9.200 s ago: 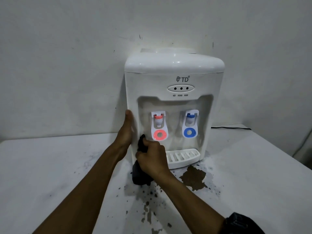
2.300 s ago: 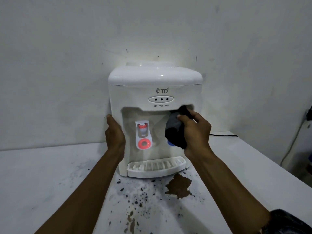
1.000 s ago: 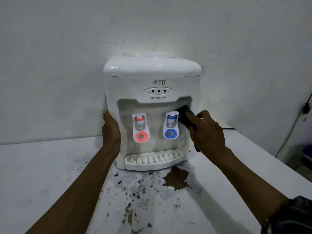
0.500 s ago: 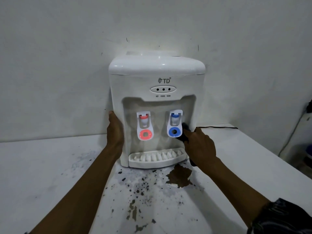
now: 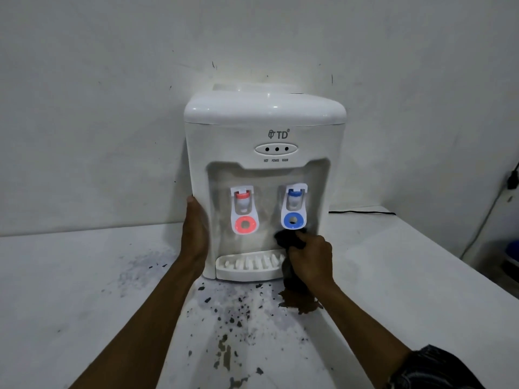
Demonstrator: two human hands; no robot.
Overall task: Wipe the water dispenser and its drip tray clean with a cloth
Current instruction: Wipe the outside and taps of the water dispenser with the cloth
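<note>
Standing at the back of the bench [image 5: 84, 276], close to the wall, the white water dispenser [image 5: 264, 141] had bare surface on both sides and a speckled stretch in front. The left hand [image 5: 195, 234] lay flat against its left front edge, thumb straight and released; the fingers round the side were hidden. The right hand [image 5: 311, 259] had its fingers grasping a dark cloth [image 5: 286, 240], bunched just below the blue tap [image 5: 293, 209] and hanging over the right end of the drip tray [image 5: 247, 266]. The tray's curved front rim jutted from the base, its left and middle slots uncovered. A brown stain [image 5: 300, 303] lay under the right wrist. A black cable [image 5: 362, 212] ran behind, toward the bench's right edge.
</note>
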